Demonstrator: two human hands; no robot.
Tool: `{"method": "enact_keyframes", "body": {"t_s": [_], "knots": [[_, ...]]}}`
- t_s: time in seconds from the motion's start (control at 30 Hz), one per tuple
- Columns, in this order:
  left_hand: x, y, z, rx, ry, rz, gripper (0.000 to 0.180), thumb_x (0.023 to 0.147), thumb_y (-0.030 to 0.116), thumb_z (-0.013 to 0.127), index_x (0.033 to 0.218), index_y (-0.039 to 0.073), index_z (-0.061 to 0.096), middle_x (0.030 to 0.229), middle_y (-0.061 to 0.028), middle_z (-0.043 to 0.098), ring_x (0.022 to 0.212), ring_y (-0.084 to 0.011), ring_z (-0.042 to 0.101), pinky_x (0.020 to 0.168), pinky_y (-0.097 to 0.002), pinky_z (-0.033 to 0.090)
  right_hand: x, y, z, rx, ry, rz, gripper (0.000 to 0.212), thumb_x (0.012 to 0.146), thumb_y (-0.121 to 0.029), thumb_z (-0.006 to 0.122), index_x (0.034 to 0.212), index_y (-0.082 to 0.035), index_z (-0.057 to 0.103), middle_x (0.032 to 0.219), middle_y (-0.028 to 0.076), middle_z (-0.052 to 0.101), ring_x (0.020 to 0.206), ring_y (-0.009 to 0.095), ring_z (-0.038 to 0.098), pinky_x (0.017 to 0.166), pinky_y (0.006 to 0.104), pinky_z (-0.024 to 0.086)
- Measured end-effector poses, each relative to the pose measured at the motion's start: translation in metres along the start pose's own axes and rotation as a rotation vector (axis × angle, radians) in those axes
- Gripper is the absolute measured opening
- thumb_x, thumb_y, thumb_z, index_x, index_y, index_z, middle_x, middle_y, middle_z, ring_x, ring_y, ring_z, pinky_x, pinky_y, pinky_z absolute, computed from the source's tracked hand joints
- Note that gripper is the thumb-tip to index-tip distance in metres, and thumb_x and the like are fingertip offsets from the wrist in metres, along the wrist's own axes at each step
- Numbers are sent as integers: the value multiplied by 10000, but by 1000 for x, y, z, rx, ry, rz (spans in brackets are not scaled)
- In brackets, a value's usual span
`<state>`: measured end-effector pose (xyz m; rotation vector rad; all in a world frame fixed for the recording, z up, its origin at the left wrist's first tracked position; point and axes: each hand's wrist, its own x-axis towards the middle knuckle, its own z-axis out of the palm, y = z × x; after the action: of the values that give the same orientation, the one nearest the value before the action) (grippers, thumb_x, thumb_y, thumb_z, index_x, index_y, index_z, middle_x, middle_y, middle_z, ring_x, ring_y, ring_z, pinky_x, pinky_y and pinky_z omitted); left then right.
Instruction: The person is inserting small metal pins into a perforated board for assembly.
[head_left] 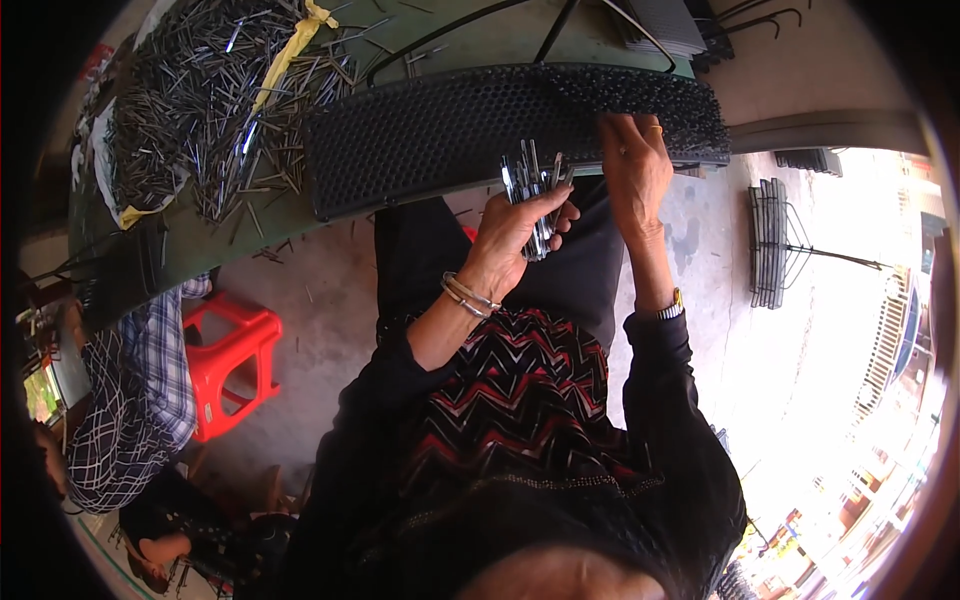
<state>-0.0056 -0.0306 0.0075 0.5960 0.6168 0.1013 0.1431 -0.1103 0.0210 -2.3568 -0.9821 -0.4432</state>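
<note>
A long black panel (430, 135) full of round holes lies across the near edge of the table in front of me. Its right part is crowded with dark metal pins (690, 112) standing in the holes, while the left part shows bare holes. My left hand (505, 235) is closed around a bundle of shiny metal pins (530, 178), held just short of the panel's front edge. Over the panel, right of the middle, my right hand (638, 180) points downward with its fingertips pinched together. Whatever those fingertips hold is hidden behind them.
A big heap of loose metal pins (200, 85) spills from a torn sack on the green table (225, 245) at left. A red plastic stool (235, 365) stands on the floor, beside another person in a plaid sleeve (165, 355). A dark slatted rack (768, 240) lies at right.
</note>
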Motion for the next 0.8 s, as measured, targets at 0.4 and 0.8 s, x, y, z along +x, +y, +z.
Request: {"method": "enact_keyframes", "body": {"t_s": [0.4,0.8], "knots": [[-8,0,4,81,7,33,183,880,208,701,957,42,694,818,-72,714,710,-137,685,538,-241,482,-21,-10,-40,791,-600,372,219,876,-145,675,967,53,656,748,92,634,712,129,611,676,291,490],[-16,-3,11,157,79,103,166,888,189,684,933,30,691,829,-91,730,699,-157,705,506,-230,478,-25,-13,-49,954,-667,515,141,893,-122,630,903,18,615,787,20,611,735,76,544,678,241,437]]}}
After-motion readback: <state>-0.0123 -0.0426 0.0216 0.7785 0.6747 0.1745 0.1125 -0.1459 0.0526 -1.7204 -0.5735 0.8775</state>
